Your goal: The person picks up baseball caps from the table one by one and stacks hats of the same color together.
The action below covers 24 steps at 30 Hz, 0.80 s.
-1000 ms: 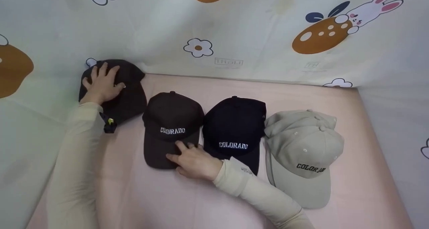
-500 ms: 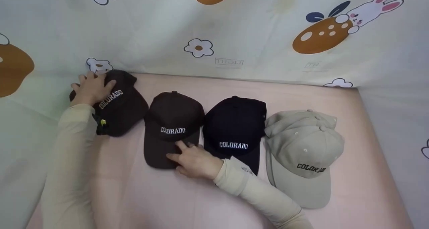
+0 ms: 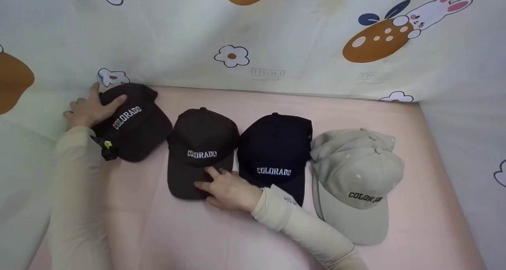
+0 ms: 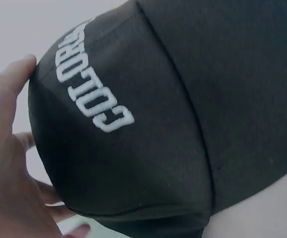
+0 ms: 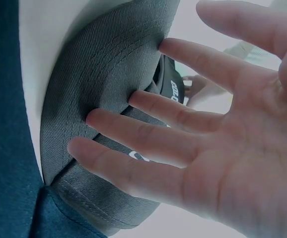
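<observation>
My left hand (image 3: 89, 110) touches the left side of a dark brown cap (image 3: 144, 131) at the far left, thumb on the crown near its white COLORADO lettering. In the left wrist view, the thumb (image 4: 22, 72) meets the crown's edge and the other fingers are spread beside it, partly hidden. My right hand (image 3: 231, 189) rests straight fingers on the brim of the second dark brown cap (image 3: 203, 131). In the right wrist view, several fingertips touch that brim (image 5: 113, 59). A navy cap (image 3: 274, 143) lies right beside it, its brim partly behind my right wrist.
Stacked beige caps (image 3: 363, 199) stand at the right end of the row, brims toward me. A pink surface (image 3: 185, 238) lies under all the caps. Patterned white sheeting (image 3: 300, 36) rises behind and on both sides.
My left hand has slid left from the top of the far-left cap to its side. That cap has shifted and turned, baring its lettering. The right hand stays on the second cap's brim.
</observation>
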Each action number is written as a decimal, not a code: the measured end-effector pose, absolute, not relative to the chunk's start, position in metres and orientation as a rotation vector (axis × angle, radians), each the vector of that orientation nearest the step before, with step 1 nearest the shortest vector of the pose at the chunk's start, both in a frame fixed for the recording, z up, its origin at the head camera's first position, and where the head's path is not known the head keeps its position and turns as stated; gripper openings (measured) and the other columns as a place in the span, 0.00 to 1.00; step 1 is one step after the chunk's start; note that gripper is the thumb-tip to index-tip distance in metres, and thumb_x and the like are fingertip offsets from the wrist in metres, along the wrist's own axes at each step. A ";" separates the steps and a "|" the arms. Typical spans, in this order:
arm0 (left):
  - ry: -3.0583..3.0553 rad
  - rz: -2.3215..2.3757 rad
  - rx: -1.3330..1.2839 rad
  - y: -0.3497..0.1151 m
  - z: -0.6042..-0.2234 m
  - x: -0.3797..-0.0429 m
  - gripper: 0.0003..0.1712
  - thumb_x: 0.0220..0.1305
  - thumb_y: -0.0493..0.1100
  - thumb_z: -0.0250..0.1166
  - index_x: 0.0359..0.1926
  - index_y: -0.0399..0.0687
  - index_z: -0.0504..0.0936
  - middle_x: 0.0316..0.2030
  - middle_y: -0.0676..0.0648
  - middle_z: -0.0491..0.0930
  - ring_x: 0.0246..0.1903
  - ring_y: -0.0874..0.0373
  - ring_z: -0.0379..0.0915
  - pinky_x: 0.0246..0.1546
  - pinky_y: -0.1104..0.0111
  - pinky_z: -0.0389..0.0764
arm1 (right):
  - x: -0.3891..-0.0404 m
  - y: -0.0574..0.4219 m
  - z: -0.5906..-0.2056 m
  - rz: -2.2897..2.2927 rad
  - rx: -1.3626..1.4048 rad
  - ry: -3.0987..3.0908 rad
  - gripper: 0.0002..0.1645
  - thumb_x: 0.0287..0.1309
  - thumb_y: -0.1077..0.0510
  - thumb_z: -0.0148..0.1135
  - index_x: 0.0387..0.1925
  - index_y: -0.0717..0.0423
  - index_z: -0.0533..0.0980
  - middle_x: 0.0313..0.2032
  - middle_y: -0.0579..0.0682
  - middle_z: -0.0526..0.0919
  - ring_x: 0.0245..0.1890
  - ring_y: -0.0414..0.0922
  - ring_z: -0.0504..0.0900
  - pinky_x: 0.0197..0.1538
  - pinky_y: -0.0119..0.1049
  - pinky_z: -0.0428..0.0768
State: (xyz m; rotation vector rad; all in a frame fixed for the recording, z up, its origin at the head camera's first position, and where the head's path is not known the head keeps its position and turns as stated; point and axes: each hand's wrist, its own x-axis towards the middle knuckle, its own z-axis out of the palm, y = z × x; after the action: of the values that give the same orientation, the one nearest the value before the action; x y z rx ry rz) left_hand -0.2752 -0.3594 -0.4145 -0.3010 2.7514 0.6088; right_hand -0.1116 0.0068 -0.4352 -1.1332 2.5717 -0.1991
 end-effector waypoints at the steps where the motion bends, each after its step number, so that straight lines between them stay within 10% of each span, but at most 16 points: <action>1: 2.757 0.608 -0.319 -0.360 -0.413 -0.274 0.65 0.57 0.81 0.42 0.74 0.39 0.28 0.62 0.11 0.43 0.58 0.13 0.40 0.52 0.27 0.43 | -0.112 0.007 -0.435 -0.199 -1.132 2.571 0.29 0.63 0.48 0.61 0.66 0.39 0.71 0.64 0.54 0.66 0.58 0.55 0.73 0.47 0.48 0.78; 10: 2.786 0.768 -0.396 -0.359 -0.394 -0.272 0.71 0.53 0.78 0.54 0.70 0.22 0.40 0.64 0.17 0.50 0.60 0.20 0.46 0.52 0.30 0.46 | -0.112 0.008 -0.435 -0.196 -1.176 2.586 0.28 0.62 0.49 0.61 0.65 0.40 0.72 0.62 0.55 0.68 0.54 0.52 0.75 0.45 0.47 0.79; 24: 2.772 1.108 -0.169 -0.358 -0.349 -0.257 0.37 0.68 0.64 0.48 0.54 0.32 0.61 0.50 0.32 0.64 0.41 0.48 0.63 0.39 0.63 0.66 | -0.111 0.010 -0.433 -0.149 -1.142 2.524 0.32 0.63 0.47 0.61 0.68 0.38 0.68 0.68 0.54 0.60 0.63 0.55 0.66 0.56 0.55 0.72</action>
State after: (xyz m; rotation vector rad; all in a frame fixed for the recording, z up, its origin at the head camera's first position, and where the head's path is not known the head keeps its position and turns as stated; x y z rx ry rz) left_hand -0.2571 -0.3578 -0.3487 -0.1693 2.7722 1.1075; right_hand -0.1110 0.0102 -0.4330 -1.1416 2.5239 -0.1490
